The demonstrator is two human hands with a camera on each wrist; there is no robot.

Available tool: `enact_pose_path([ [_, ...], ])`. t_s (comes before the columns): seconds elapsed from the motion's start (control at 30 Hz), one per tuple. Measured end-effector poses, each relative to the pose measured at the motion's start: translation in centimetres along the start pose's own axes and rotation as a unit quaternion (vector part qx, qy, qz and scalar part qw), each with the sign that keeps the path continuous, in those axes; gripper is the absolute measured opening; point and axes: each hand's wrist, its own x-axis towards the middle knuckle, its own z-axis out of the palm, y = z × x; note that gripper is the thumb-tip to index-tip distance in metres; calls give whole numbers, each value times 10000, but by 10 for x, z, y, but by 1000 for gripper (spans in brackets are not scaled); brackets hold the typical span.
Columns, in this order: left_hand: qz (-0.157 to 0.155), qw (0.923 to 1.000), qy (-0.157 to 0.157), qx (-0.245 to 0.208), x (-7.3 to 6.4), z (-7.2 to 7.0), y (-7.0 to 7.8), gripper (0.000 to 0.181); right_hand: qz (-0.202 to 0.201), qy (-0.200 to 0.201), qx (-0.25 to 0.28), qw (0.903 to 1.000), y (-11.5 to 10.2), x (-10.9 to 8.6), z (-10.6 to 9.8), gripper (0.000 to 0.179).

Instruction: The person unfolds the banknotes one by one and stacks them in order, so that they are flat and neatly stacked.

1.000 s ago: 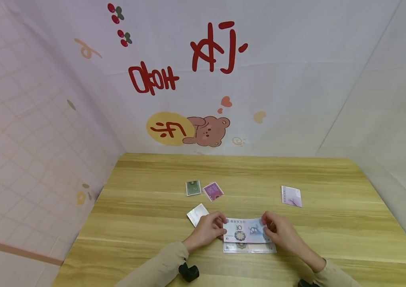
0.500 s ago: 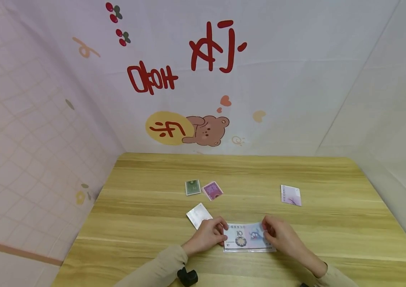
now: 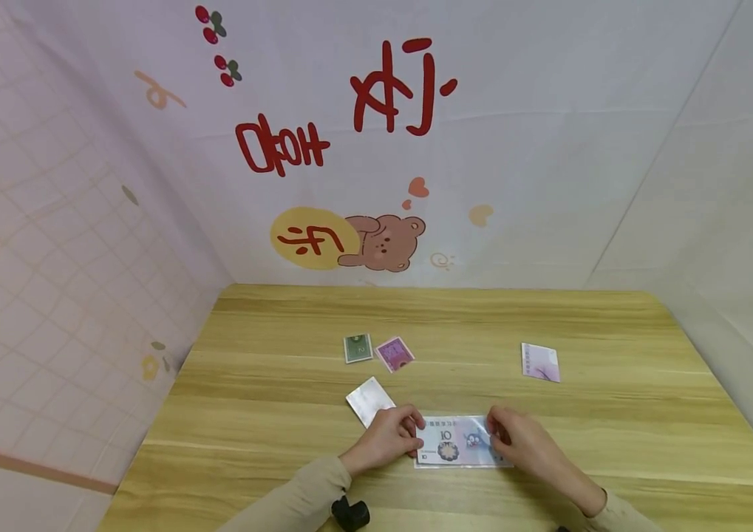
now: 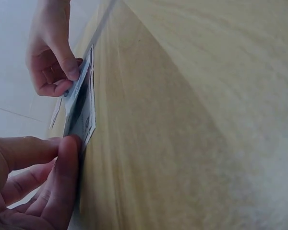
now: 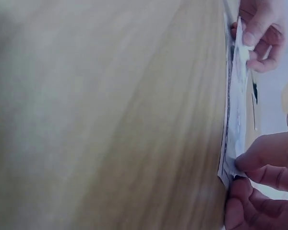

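Note:
A play banknote marked 10, pale with a blue cartoon figure, is stretched level between both hands. My left hand pinches its left end between thumb and fingers. At the other end, my right hand pinches the right side. Under it lies a second banknote, mostly covered; the left wrist view shows a gap between the two. A whitish folded note lies just behind my left hand, its near corner hidden by that hand.
Farther back on the wooden table are a small green note marked 2 and a magenta note. A pale purple note lies at the back right. A patterned white cloth wall stands behind the table.
Both hands have brought the 10 note down and slightly toward me, over the lower note marked 20, which is now nearly all covered. The other notes have stayed put.

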Motion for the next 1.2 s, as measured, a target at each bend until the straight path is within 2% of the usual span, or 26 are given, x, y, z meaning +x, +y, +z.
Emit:
enact_pose_path([
  [0.2, -363, 9990, 20, 273, 0, -1, 2, 19, 80, -161, -553, 9983, -6, 0, 4, 26],
  [0.43, -345, 9970, -118, 678, 2, -3, 7, 16, 663, -295, -1284, 9891, -14, 2, 5, 25],
  [0.57, -265, 9914, -166, 1274, 4, -5, 10, 14, 903, -384, -1187, 9881, -16, 4, 2, 25],
  [0.67, -316, 9876, -223, 1520, 4, -8, 13, 13, 1014, -422, -1048, 9884, -17, 5, 1, 24],
  [0.87, -429, 9897, -489, 1275, 5, -13, 14, 11, 958, -536, -842, 9904, -17, 6, -4, 23],
  [1.03, -547, 9898, -684, 1120, 7, -17, 13, 10, 464, -561, -478, 9962, -12, 6, -13, 18],
  [1.2, -350, 9894, -681, 1232, 11, -18, 15, 11, 401, -613, -241, 9970, -4, 9, -22, 11],
])
